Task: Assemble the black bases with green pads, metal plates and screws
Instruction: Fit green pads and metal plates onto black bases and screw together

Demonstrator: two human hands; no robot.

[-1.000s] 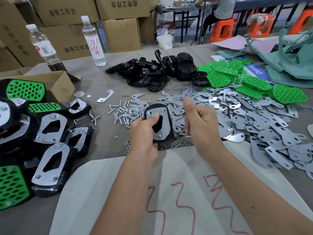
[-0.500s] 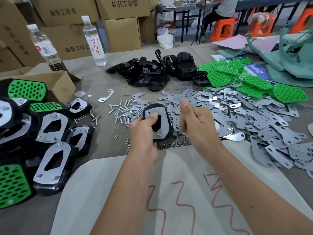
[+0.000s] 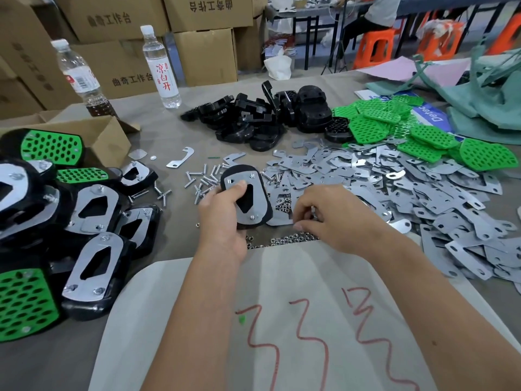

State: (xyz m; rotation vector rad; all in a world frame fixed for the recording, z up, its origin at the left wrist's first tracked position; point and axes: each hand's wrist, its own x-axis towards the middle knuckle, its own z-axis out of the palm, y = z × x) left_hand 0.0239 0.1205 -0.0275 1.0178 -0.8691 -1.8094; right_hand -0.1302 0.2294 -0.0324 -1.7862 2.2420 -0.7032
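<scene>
Here the left hand (image 3: 222,221) grips a black base (image 3: 245,197), its metal plate facing up, thumb pressed on the plate, just right of the loose screws (image 3: 201,180). The right hand (image 3: 332,214), fingers curled downward, reaches into the small nuts (image 3: 290,239) on the counter (image 3: 158,241) beside the base; whether it pinches one cannot be told.

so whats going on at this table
A person is putting parts together. The left hand grips a black base with a metal plate on its face. The right hand reaches down into the small nuts on the table, fingers curled; whether it has one is hidden. Finished pieces are piled at left.
</scene>
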